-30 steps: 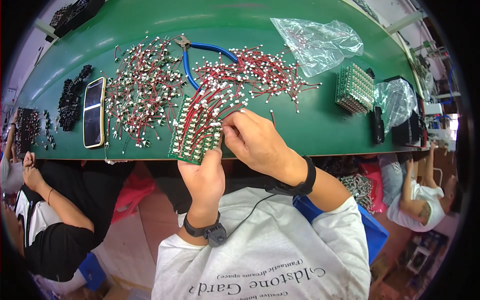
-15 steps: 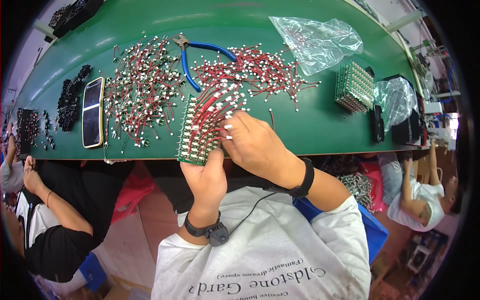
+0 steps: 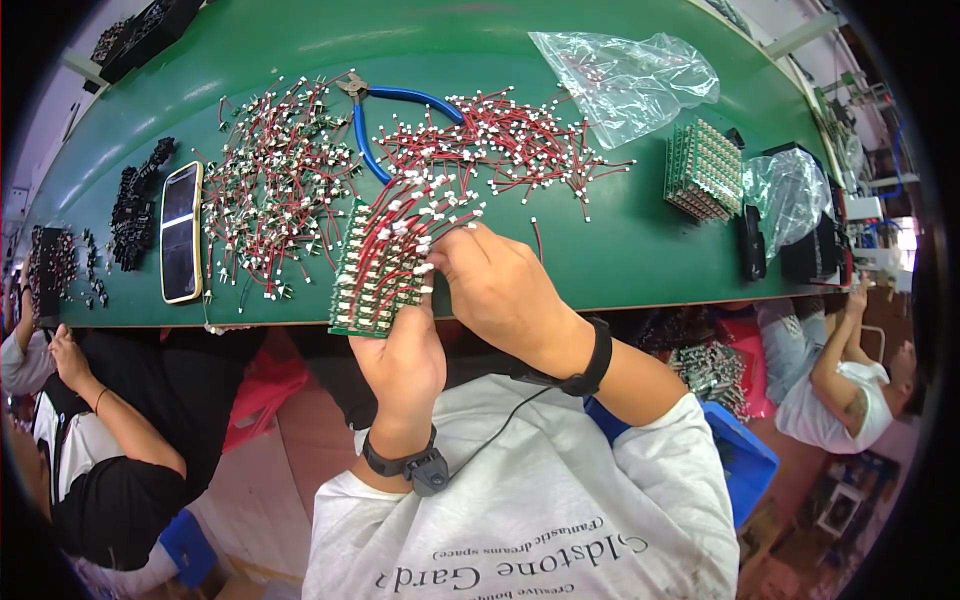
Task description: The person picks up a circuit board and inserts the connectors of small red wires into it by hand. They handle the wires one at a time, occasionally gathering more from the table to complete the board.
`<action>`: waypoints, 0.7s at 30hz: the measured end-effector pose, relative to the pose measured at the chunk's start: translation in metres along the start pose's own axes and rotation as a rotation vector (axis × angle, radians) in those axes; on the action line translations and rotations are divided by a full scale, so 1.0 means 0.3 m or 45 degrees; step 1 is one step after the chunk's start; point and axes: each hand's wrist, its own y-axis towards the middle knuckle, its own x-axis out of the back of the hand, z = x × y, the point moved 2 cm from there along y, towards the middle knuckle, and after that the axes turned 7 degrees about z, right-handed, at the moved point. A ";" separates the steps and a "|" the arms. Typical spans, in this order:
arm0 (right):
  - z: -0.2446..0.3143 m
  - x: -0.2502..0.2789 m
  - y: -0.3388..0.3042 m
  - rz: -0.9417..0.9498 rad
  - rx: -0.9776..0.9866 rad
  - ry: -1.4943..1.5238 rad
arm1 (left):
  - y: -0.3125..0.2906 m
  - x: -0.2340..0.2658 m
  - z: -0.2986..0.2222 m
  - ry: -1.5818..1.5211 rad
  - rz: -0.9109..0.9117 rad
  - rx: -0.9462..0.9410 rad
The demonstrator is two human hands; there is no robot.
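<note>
My left hand (image 3: 402, 358) grips the lower edge of a green circuit board panel (image 3: 358, 300), held tilted above the table's near edge. Rows of white connectors cover the panel, and many red wires with white plugs stand out of its right part. Against the panel's right side, my right hand (image 3: 500, 283) is closed, its thumb and fingertips pinched at a red wire with a white plug. The exact grip is partly hidden by the fingers. Beyond the panel lies a heap of loose red wires with white plugs (image 3: 520, 140).
Left of it are a heap of small wired boards (image 3: 275, 185), a phone (image 3: 181, 235) and black parts (image 3: 132, 205). Blue-handled pliers (image 3: 415, 97) lie behind. A clear plastic bag (image 3: 640, 85) and a stack of board panels (image 3: 705, 170) sit right. Other people sit on both sides.
Both hands and the panel have shifted slightly left and a little nearer to me. My right fingers stay pinched at the panel's right side.
</note>
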 end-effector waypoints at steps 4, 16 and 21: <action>0.006 0.011 -0.007 -0.090 -0.001 0.084 | 0.000 -0.012 -0.013 0.037 0.045 -0.042; 0.016 0.018 -0.007 -0.155 -0.013 0.087 | -0.029 0.014 0.013 0.116 0.183 -0.098; -0.059 0.120 -0.026 -0.257 -0.137 0.112 | -0.003 0.039 -0.011 0.273 0.021 -0.128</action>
